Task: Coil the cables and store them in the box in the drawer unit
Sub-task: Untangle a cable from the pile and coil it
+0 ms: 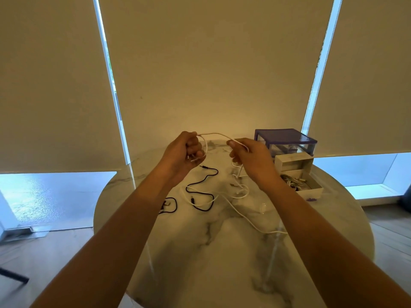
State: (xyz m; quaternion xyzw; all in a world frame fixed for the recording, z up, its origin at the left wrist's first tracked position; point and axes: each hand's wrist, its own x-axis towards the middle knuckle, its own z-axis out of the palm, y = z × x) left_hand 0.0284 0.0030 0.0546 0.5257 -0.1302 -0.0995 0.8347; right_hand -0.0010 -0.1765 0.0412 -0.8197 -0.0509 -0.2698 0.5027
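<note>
A white cable (216,135) arcs in the air between my two hands above the round marble table (200,252). My left hand (185,151) grips one end of it with curled fingers, a small loop hanging beside the fist. My right hand (249,155) pinches the cable further along, and the rest drops to the table and trails toward the front right. A black cable (201,185) and a short dark cable (172,205) lie loose on the table. The purple drawer unit (285,141) stands at the back right, with the open white box (300,176) of cables in front of it.
Another white cable (241,192) curls on the table beneath my right hand. Closed roller blinds (211,63) hang behind the table. Wooden floor (44,252) shows on both sides of the table edge.
</note>
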